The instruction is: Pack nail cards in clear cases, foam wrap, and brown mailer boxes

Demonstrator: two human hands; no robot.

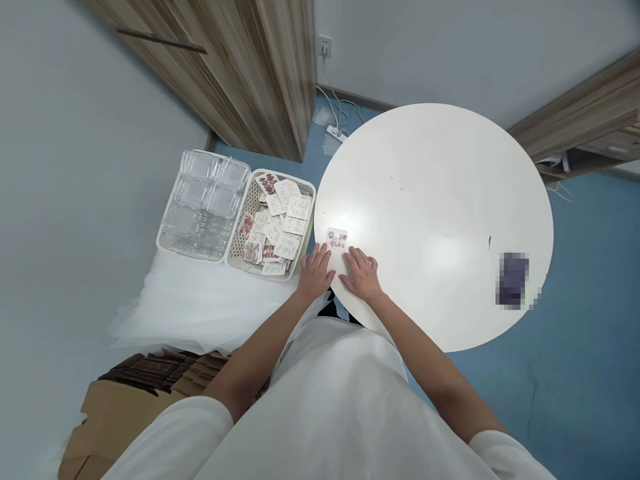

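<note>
Both hands lie flat, palms down, on the near edge of the round white table (440, 173), fingers spread, holding nothing. The left hand (315, 273) and right hand (361, 275) sit side by side, just below a small card of press-on nails (337, 238) (fingertips near it, contact unclear). To the left, a basket of similar cards (273, 223) stands beside a tray of clear plastic boxes (203, 203).

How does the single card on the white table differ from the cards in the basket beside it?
The single card lies alone and flat on the table, just ahead of the left hand and right hand; the basket cards are heaped, overlapping at odd angles. The single card shows reddish pieces; most basket cards show a white printed side. Both look the same small rectangular shape.
</note>
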